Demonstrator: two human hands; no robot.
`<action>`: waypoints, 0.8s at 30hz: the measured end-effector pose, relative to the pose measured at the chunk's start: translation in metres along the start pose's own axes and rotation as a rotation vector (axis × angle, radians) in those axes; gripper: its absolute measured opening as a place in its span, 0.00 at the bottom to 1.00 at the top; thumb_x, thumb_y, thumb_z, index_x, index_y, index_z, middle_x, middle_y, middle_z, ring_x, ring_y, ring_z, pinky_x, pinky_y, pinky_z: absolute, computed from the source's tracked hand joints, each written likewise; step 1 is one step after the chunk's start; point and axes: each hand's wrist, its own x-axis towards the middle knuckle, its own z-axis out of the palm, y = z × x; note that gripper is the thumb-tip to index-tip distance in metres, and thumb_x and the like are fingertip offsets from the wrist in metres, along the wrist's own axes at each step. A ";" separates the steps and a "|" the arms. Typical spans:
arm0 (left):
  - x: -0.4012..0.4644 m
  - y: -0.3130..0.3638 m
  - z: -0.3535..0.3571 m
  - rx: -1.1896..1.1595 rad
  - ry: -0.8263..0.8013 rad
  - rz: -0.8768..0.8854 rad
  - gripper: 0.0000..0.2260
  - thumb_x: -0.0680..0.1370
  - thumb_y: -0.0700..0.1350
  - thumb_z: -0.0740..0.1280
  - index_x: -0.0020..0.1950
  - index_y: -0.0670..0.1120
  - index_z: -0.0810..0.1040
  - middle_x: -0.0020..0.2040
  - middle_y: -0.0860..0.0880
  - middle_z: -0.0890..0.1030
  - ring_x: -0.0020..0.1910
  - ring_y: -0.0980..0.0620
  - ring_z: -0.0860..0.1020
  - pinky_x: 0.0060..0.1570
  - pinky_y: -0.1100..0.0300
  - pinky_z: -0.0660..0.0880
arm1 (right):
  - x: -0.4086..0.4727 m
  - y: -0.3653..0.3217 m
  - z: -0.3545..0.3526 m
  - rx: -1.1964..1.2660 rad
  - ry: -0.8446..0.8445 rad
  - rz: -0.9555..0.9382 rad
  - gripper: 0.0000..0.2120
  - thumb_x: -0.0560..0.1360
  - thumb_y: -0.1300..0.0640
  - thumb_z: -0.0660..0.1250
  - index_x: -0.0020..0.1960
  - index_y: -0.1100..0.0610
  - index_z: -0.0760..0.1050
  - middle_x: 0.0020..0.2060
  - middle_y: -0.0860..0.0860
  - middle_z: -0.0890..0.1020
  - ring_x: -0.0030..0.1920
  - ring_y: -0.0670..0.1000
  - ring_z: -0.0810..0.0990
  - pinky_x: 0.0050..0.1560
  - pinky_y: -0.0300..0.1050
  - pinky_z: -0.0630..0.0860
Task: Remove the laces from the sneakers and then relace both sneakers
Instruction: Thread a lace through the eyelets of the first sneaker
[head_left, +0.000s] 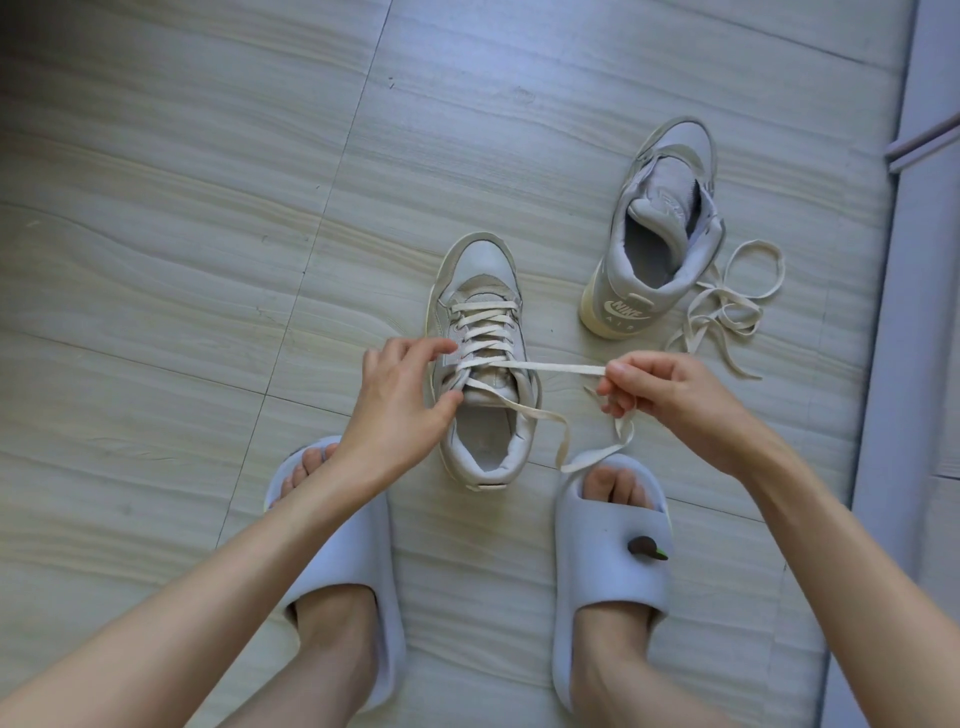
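A grey sneaker (480, 291) stands on the floor between my feet, toe pointing away, with a cream lace (550, 368) crossed through several eyelet rows. My left hand (400, 395) grips the sneaker's left eyelet edge between thumb and fingers. My right hand (670, 395) pinches one lace end and holds it taut to the right of the sneaker. The other lace end trails loose down toward my right slipper. A second grey sneaker (660, 228) stands at the upper right without a lace. Its loose lace (727, 312) lies tangled on the floor beside it.
My feet wear light blue slippers (608, 571) at the bottom of the view. The floor is pale wood-grain tile (208, 234). A wall or door frame (914, 260) runs along the right edge.
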 end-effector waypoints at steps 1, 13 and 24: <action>0.000 0.007 -0.002 -0.012 0.076 0.050 0.13 0.75 0.40 0.67 0.59 0.49 0.76 0.52 0.52 0.74 0.52 0.53 0.67 0.51 0.68 0.62 | 0.000 -0.002 -0.001 0.021 0.003 -0.013 0.11 0.70 0.49 0.65 0.35 0.53 0.81 0.28 0.49 0.76 0.34 0.46 0.75 0.45 0.40 0.72; -0.007 0.083 0.010 -0.808 -0.484 -0.243 0.27 0.75 0.27 0.54 0.70 0.47 0.68 0.63 0.54 0.75 0.65 0.55 0.70 0.63 0.60 0.69 | -0.019 -0.021 -0.008 0.008 -0.060 -0.133 0.10 0.71 0.51 0.63 0.40 0.54 0.81 0.29 0.51 0.73 0.34 0.48 0.70 0.42 0.43 0.67; 0.013 0.065 -0.020 -1.862 -0.313 -0.371 0.25 0.71 0.32 0.60 0.64 0.54 0.64 0.63 0.41 0.76 0.61 0.41 0.77 0.65 0.47 0.67 | -0.008 -0.009 0.005 -0.168 0.005 -0.093 0.11 0.79 0.63 0.58 0.44 0.59 0.77 0.30 0.52 0.75 0.31 0.39 0.73 0.38 0.28 0.69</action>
